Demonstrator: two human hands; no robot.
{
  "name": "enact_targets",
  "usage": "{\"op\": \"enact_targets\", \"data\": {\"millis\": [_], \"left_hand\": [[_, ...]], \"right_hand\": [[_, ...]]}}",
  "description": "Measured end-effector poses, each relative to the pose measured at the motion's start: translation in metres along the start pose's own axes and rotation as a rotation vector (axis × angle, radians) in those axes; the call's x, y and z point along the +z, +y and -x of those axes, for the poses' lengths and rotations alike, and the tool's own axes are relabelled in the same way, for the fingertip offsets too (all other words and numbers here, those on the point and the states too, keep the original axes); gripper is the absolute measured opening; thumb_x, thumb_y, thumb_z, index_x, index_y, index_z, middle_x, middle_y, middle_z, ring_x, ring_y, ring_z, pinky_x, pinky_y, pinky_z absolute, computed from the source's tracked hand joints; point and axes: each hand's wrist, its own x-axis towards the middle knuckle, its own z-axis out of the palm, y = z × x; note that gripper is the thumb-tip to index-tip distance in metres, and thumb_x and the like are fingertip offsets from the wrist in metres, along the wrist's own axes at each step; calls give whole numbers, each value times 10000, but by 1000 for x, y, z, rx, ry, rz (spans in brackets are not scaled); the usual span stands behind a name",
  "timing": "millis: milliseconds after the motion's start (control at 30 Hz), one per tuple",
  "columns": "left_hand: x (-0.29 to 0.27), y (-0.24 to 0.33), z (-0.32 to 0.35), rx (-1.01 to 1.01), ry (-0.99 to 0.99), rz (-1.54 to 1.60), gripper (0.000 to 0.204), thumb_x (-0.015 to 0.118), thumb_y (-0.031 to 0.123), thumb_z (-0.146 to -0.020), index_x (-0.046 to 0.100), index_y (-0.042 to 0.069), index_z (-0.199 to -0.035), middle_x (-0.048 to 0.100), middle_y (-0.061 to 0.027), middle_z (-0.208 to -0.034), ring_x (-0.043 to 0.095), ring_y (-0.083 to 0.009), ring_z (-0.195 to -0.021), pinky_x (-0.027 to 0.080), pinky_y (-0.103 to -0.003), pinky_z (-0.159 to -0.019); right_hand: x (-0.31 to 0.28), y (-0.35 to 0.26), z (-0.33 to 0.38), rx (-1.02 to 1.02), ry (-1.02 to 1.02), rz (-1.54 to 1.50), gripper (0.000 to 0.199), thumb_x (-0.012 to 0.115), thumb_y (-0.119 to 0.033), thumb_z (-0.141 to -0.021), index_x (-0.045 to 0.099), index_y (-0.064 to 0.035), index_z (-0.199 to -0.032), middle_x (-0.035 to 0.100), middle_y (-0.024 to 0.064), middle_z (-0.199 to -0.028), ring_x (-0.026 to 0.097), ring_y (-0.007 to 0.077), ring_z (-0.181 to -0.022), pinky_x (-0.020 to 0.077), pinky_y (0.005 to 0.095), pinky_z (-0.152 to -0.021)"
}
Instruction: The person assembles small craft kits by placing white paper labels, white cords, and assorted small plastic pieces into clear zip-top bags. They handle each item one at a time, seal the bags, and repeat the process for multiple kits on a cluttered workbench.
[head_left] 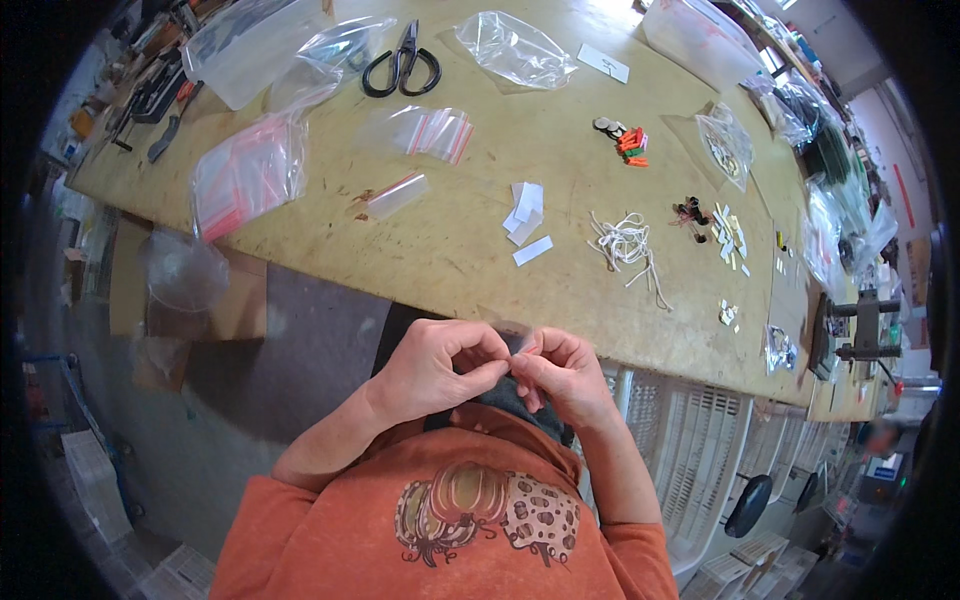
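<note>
A worn wooden workbench lies before you. Just below its near edge, your left hand and right hand meet, fingertips pinched on a small clear plastic bag. It looks light, limp and slippery; grip its edges.

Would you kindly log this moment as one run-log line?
left hand: pinching small clear bag | right hand: pinching same bag | position: near table edge | scissors: untouched

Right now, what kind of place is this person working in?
Probably a workshop or small packing room. A long worn yellowish wooden workbench holds clear plastic zip bags with red strips, black-handled metal scissors and a tangle of short white strings.
</note>
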Motion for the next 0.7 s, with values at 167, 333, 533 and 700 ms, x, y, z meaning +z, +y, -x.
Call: {"op": "enact_targets", "data": {"millis": [167,333,533,700], "left_hand": [[5,-3,0,14,64,-55,71,723,33,-848,660,17,-876,715,-78,-795,714,-133,-718,568,-271,-643],[17,-9,0,181,237,-285,123,722,16,-821,615,45,-874,664,-102,-768,698,-238,-694,556,-336,-610],[16,-16,-4,356,397,-491,211,719,-14,-777,613,84,-931,610,-105,-775,647,-307,-707,531,-402,-619],[8,-10,0,559,165,-608,208,738,-21,-726,650,79,-885,595,-78,-737,615,-264,-648,508,-380,-571]], "right_hand": [[-2,0,-2,-15,-34,33,141,701,-130,-965,624,-81,-859,626,-20,-686,560,48,-525,417,187,-469],[4,1,-5,-71,106,159,121,690,-75,-926,614,-71,-832,611,-12,-670,546,50,-522,397,203,-436],[13,3,3,-32,56,179,174,626,-38,-906,575,-76,-744,556,-64,-676,473,18,-536,358,199,-462],[-1,-7,-2,81,18,-81,191,642,-142,-945,588,-83,-771,582,-3,-625,495,79,-436,336,219,-398]]}}
